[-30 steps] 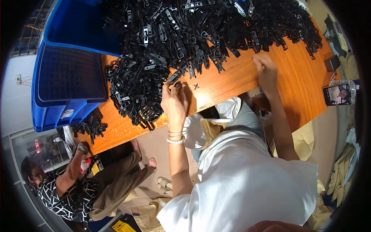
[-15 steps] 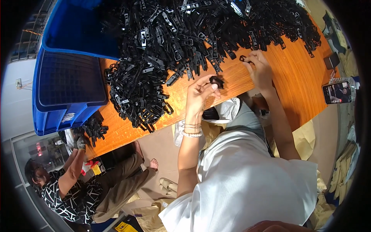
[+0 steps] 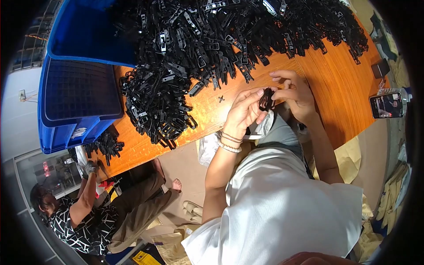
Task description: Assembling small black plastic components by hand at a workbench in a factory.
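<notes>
A small black plastic clip (image 3: pixel 266 99) is held between my two hands just above the near edge of the orange wooden table (image 3: pixel 335 88). My left hand (image 3: pixel 244 111) grips it from the left, with bracelets on the wrist. My right hand (image 3: pixel 295 93) pinches it from the right with fingertips. A large heap of black plastic clips (image 3: pixel 212 39) covers the far half of the table. A tiny black cross-shaped piece (image 3: pixel 221 99) lies on the wood left of my hands.
Blue plastic crates (image 3: pixel 77 92) stand at the table's left end. A phone (image 3: pixel 387 105) lies at the right. A seated person in a patterned shirt (image 3: pixel 75 216) reaches toward a small clip pile (image 3: pixel 104 143). A plastic bag (image 3: pixel 207 148) hangs below the table edge.
My left hand left the heap and drew back to the table edge with a clip. My right hand came in to meet it, and both now hold the clip.
</notes>
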Motion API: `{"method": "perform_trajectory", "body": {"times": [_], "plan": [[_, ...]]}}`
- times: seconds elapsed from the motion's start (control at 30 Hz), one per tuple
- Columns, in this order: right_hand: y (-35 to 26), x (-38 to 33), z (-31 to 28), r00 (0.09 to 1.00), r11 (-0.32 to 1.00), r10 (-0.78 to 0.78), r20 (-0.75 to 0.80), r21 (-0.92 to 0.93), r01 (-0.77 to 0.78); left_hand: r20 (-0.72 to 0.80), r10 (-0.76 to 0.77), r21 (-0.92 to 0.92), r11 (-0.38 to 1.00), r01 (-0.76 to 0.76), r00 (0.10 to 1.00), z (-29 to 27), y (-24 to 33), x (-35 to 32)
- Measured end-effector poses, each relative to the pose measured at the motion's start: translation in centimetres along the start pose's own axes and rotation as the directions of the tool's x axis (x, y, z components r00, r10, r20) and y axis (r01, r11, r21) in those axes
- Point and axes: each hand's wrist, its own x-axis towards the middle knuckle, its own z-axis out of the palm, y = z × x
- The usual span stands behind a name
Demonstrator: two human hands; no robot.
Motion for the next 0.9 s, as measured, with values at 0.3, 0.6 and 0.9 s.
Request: {"method": "perform_trajectory", "body": {"times": [0.3,0.6,0.9], "plan": [[-1.1,0.4,-0.1,0.992,0.964,0.008,0.124,-0.264,0.026,-0.085,0.166,0.067,0.985,-0.161,0.982,-0.3,-0.6,0.8],[0.4,-2.7,-0.4,0.882,0.939,0.221,-0.416,-0.152,-0.308,0.158,0.793,0.975,-0.033,-0.218,0.589,0.5,1.4,7.8],[1.1,-3.3,-0.5,0.8,0.918,0.343,-0.493,-0.006,-0.397,0.004,0.809,0.962,-0.163,0.218,0.587,0.5,1.7,10.3]]}}
